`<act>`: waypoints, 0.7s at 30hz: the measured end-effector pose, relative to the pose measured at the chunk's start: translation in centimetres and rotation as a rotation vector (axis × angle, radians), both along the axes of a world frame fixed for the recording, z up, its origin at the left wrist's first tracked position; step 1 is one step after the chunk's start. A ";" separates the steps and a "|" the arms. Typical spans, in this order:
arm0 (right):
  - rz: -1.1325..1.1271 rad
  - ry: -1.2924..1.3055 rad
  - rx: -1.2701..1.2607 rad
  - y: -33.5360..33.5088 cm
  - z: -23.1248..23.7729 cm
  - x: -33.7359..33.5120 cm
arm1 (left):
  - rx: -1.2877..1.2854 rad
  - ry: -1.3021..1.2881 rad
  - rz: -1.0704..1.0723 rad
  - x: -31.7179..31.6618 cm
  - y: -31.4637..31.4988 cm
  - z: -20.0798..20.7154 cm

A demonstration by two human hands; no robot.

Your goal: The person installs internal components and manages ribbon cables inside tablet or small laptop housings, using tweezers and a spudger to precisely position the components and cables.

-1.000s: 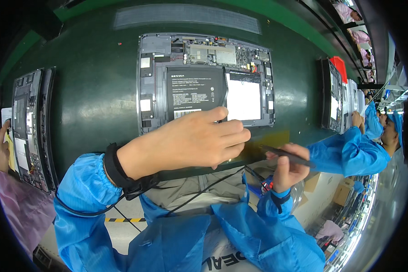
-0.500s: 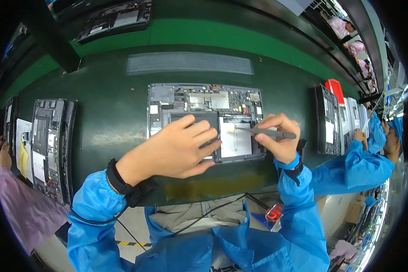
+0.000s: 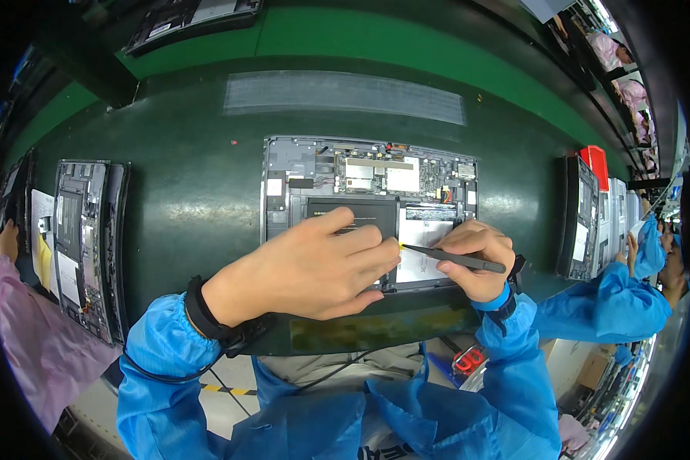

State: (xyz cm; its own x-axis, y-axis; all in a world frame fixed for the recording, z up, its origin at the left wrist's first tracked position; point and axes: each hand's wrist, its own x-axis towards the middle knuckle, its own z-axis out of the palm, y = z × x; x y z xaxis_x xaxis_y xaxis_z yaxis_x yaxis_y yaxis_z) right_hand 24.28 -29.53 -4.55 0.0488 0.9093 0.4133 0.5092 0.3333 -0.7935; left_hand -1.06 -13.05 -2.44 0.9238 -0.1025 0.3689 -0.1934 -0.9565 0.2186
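Observation:
An opened laptop chassis (image 3: 276, 165) lies in front of me, its circuit board (image 3: 429, 176) along the far side and a black battery (image 3: 376, 218) in the near half. Across the battery and the near edge reaches my left hand (image 3: 322, 261), fingers half bent and thumb apart, with no object visible in it. My right hand (image 3: 479, 257) grips dark tweezers (image 3: 468, 261) over a white-labelled part (image 3: 422, 264) at the right. The tweezers' tip meets a small yellow piece (image 3: 403, 246) beside my left fingertips; whether those fingers touch it I cannot tell.
Stacked opened laptop chassis stand at left (image 3: 92, 245) and right (image 3: 579, 222). A red bin (image 3: 594, 165) is beyond the right stack. A clear strip (image 3: 345, 96) lies on the far table. Co-workers' sleeves, pink (image 3: 34, 337) and blue (image 3: 613, 303), flank me. A dark post (image 3: 92, 57) rises far left.
The tweezers' tip has moved left and nearer me, from the white-labelled part to beside my left fingertips. The view has shifted, and more of the black battery shows.

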 end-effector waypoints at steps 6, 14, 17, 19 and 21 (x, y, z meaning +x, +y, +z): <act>0.003 -0.058 -0.017 0.2 0.1 -0.2 | 0.015 0.016 0.004 -0.1 -0.1 -0.1; -0.001 -0.052 -0.033 0.2 0.4 -0.4 | 0.035 0.012 -0.015 -0.3 -0.2 0.0; -0.034 -0.015 -0.052 -0.1 0.6 -0.2 | 0.023 0.011 -0.026 -0.1 -0.2 0.0; -0.068 0.020 -0.074 -0.9 1.0 -0.2 | -0.069 0.016 -0.014 0.0 -0.4 -0.1; -0.092 0.022 -0.082 -1.9 1.8 0.4 | -0.044 0.006 -0.015 0.0 -0.4 -0.1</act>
State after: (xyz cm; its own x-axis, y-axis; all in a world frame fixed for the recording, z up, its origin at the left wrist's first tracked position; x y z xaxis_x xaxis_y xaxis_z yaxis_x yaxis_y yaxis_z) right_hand 24.63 -31.44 -2.77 0.1421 0.9312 0.3356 0.5173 0.2191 -0.8273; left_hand -1.06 -13.46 -2.55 0.9243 -0.1002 0.3682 -0.2064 -0.9428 0.2617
